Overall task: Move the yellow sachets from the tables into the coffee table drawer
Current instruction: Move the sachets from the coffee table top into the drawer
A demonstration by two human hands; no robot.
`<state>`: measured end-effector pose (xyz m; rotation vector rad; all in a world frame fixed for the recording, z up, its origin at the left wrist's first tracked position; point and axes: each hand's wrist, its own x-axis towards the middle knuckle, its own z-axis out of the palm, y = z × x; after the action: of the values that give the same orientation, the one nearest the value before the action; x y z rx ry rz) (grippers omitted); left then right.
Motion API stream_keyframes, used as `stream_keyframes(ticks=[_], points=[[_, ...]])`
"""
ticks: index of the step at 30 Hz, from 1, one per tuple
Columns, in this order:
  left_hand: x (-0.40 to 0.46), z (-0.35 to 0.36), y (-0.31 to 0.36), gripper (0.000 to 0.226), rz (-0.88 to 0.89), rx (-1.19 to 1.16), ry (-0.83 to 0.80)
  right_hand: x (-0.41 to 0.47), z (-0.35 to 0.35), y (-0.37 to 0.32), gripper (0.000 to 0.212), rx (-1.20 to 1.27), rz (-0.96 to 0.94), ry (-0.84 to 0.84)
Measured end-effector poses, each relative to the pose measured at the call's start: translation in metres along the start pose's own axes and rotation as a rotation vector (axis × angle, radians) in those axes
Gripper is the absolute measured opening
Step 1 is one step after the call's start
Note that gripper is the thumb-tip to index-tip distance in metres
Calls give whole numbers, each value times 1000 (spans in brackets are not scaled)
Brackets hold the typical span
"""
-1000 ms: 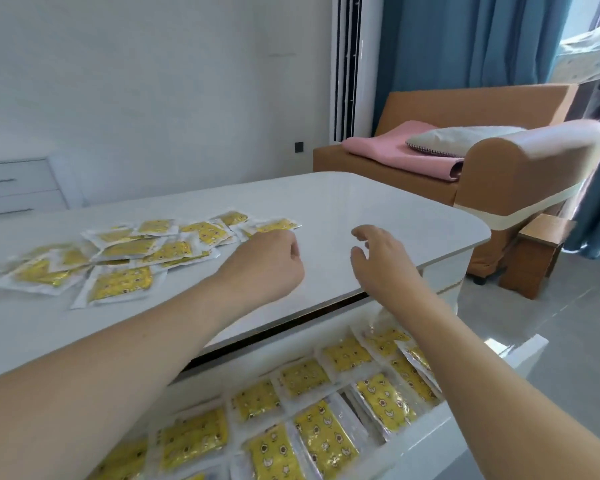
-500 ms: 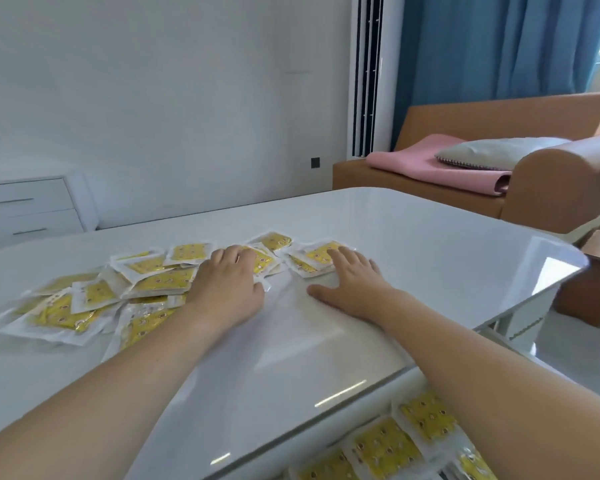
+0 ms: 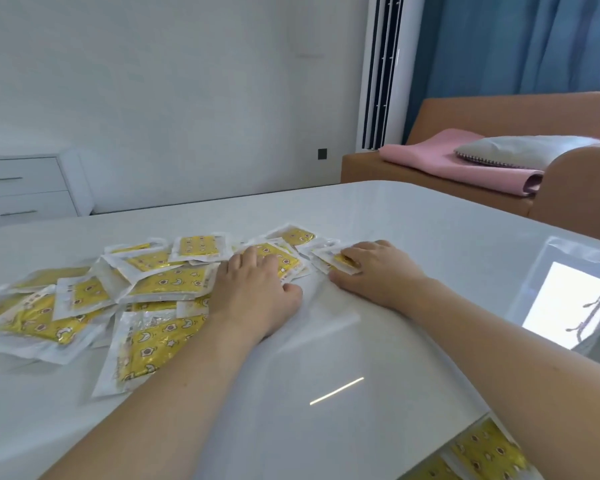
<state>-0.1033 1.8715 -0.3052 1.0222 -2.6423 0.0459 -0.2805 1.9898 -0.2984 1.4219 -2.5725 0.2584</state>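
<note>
Several yellow sachets (image 3: 160, 282) in clear wrappers lie in a loose pile on the left half of the white coffee table (image 3: 413, 237). My left hand (image 3: 253, 292) lies flat on the pile's right side, its fingers pressing on one sachet (image 3: 278, 254). Just to the right, my right hand (image 3: 378, 271) has its fingers curled over the rightmost sachet (image 3: 340, 261), with the thumb at that sachet's near edge. At the bottom right, the open drawer (image 3: 444, 448) shows below the tabletop edge with more yellow sachets (image 3: 485, 448) inside.
An orange sofa (image 3: 568, 188) with a pink blanket (image 3: 465, 161) and a grey pillow (image 3: 520, 150) stands behind the table on the right. A white chest of drawers (image 3: 25, 188) is at the far left wall. Blue curtains (image 3: 516, 43) hang at the back right.
Both hands have reached from above the drawer to the sachet pile. My left hand has settled flat on it, and my right hand's fingers have curled over the rightmost sachet.
</note>
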Motion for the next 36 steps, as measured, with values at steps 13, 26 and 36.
stream_keyframes(ticks=[13,26,36], points=[[0,-3,1,74,96,54,-124,-1,3,2,68,99,-1,-97],[2,-7,6,62,174,57,-173,1,4,7,48,143,-30,-52],[-3,-18,16,72,270,61,-169,1,3,6,42,153,44,-31]])
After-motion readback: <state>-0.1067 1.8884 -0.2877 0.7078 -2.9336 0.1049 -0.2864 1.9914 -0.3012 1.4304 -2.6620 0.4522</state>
